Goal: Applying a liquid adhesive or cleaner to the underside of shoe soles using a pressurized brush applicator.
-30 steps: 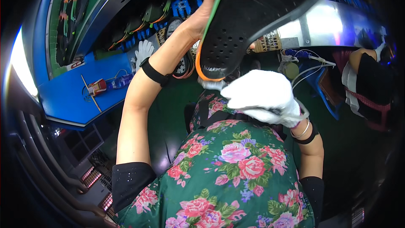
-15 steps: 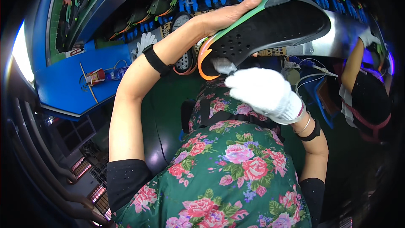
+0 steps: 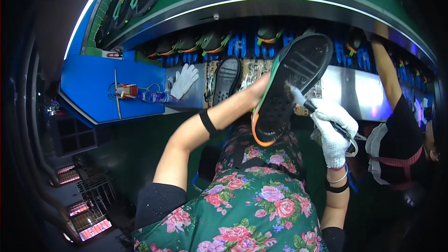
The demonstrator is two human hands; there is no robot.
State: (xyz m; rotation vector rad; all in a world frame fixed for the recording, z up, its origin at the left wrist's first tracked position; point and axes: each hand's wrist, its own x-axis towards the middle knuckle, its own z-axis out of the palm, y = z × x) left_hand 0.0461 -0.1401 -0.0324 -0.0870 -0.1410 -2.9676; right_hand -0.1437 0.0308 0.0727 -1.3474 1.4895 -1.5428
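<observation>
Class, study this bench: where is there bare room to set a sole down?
Bare: blue board left of the bottle; steel ledge between the held sole and the co-worker's arm. Crowded: around the white glove and standing sole.

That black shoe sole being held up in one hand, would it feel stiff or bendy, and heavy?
Probably light: the bare left hand alone props the black shoe sole up by its edge. It looks fairly firm, keeping its shape without drooping. Its tread pattern likely gives grip, so it seems unlikely to slip while the gloved right hand presses a tool against it.
</observation>
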